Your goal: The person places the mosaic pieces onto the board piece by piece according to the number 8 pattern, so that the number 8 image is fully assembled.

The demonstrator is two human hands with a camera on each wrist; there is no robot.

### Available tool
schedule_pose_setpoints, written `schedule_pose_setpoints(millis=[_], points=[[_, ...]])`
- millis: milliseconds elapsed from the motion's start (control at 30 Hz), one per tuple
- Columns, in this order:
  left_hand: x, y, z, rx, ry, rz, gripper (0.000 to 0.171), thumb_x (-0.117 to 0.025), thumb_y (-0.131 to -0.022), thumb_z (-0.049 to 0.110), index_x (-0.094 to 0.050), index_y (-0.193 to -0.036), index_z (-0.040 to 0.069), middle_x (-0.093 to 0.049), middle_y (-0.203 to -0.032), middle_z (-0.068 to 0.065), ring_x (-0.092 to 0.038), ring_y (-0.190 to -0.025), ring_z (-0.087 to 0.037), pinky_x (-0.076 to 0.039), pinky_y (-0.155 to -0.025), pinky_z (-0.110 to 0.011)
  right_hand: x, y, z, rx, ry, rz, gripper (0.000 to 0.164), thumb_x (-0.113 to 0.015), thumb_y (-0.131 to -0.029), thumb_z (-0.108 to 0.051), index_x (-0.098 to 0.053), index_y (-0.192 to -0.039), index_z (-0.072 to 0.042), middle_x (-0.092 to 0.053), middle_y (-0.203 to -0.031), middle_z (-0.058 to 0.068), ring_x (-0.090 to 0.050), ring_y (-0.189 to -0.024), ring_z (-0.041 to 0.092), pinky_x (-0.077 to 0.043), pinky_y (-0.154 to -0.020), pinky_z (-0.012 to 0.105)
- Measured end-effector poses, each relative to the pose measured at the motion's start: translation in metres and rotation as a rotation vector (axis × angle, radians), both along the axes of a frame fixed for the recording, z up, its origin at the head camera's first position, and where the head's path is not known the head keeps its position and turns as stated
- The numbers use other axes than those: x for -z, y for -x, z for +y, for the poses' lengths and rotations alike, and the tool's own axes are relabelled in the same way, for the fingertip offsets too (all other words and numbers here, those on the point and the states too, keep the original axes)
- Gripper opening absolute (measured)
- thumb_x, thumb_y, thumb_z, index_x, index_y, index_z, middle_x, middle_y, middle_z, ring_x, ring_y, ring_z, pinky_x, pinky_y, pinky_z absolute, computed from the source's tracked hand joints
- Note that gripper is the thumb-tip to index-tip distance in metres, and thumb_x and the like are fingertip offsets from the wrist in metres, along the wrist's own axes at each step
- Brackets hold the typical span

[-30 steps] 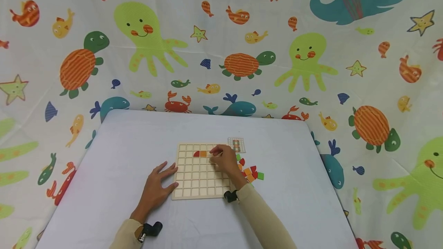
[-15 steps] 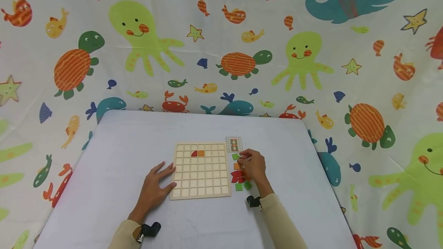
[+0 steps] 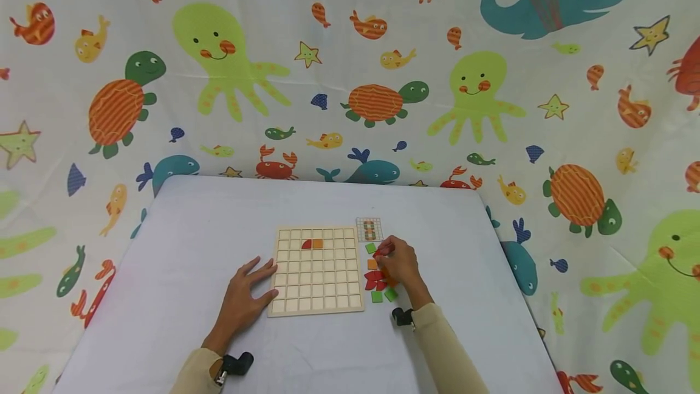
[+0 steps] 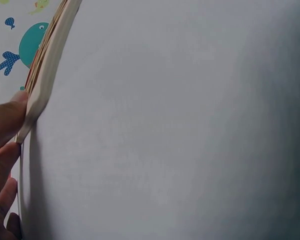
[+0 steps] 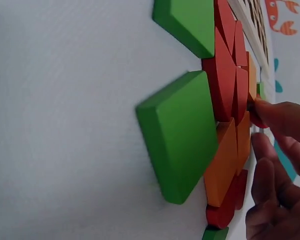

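My left hand (image 3: 246, 292) rests against the left edge of a wooden grid board (image 3: 312, 312), fingers spread. In the left wrist view, its thumb and fingertips touch the pale board edge (image 4: 49, 75). A red quarter-circle tile (image 3: 307, 244) and an orange square tile (image 3: 318, 244) sit side by side in a row near the board's top. Right of the board, my right hand (image 3: 401, 261) pinches a red curved tile (image 5: 260, 121) between thumb and fingertips, over a group of loose tiles. Part of that group is hidden beneath the hand.
Loose red tiles (image 3: 375, 279), an orange square (image 3: 372, 264) and green squares (image 3: 377, 297) lie along the board's right side. A small printed pattern card (image 3: 369, 230) lies by the board's top right corner. A patterned cloth (image 3: 383, 47) hangs behind the white table (image 3: 219, 211).
My right hand has moved right, off the board's upper part to the loose tiles, and has barely shifted in the last half second. The left hand stays at the board's edge.
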State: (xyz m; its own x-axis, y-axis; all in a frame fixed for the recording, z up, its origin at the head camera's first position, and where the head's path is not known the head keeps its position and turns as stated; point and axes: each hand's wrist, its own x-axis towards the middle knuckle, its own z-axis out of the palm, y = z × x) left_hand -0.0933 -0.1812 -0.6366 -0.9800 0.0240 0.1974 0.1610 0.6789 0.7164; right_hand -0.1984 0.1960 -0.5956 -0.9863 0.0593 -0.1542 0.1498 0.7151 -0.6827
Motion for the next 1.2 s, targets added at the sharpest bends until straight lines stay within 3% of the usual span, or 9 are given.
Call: schedule_pose_setpoints(millis=[167, 533, 800, 1033, 1200], points=[[0.000, 0.000, 0.000, 0.000, 0.001, 0.003, 0.058, -0.088, -0.083, 0.012, -0.070, -0.139, 0.006, -0.065, -0.151, -0.013, -0.043, -0.150, -0.048, -0.034, -0.117, -0.076, 0.003, -0.001, 0.001, -0.085, 0.056, 0.023, 0.021, -0.079, -0.095, -0.011, -0.063, -0.107, -0.018, -0.066, -0.091, 0.004, -0.062, -0.076, 0.018, -0.053, -0.070, 0.031], [-0.001, -0.002, -0.001, -0.006, 0.006, -0.005, 0.058, -0.088, -0.084, 0.012, -0.070, -0.139, 0.007, -0.064, -0.152, -0.013, -0.042, -0.151, -0.048, -0.033, -0.118, -0.075, 0.002, -0.004, -0.003, -0.142, 0.150, 0.182, 0.005, -0.076, -0.098, -0.014, -0.080, -0.100, -0.017, -0.074, -0.089, -0.002, -0.062, -0.079, 0.013, -0.053, -0.071, 0.023], [0.001, -0.002, -0.001, -0.008, 0.005, -0.033, 0.058, -0.087, -0.085, 0.013, -0.069, -0.140, 0.008, -0.063, -0.153, -0.011, -0.041, -0.152, -0.047, -0.033, -0.119, -0.074, -0.001, -0.005, -0.012, -0.189, 0.259, 0.181, 0.021, -0.081, -0.095, -0.022, -0.082, -0.116, -0.016, -0.077, -0.095, -0.002, -0.065, -0.087, 0.011, -0.055, -0.075, 0.023], [0.001, -0.002, 0.000, -0.008, 0.000, -0.019, 0.058, -0.088, -0.084, 0.012, -0.070, -0.139, 0.008, -0.064, -0.152, -0.011, -0.042, -0.152, -0.046, -0.033, -0.119, -0.073, 0.004, -0.002, -0.025, -0.195, 0.227, 0.229, 0.011, -0.077, -0.098, -0.025, -0.082, -0.108, -0.022, -0.072, -0.096, -0.004, -0.062, -0.087, 0.012, -0.054, -0.077, 0.025], [0.001, -0.002, 0.000, -0.006, -0.001, -0.020, 0.058, -0.088, -0.084, 0.012, -0.070, -0.140, 0.008, -0.063, -0.153, -0.011, -0.041, -0.153, -0.045, -0.033, -0.120, -0.073, 0.003, 0.002, -0.040, -0.216, 0.212, 0.248, 0.010, -0.076, -0.099, -0.022, -0.081, -0.107, -0.018, -0.074, -0.103, 0.000, -0.062, -0.085, 0.012, -0.055, -0.076, 0.024]])
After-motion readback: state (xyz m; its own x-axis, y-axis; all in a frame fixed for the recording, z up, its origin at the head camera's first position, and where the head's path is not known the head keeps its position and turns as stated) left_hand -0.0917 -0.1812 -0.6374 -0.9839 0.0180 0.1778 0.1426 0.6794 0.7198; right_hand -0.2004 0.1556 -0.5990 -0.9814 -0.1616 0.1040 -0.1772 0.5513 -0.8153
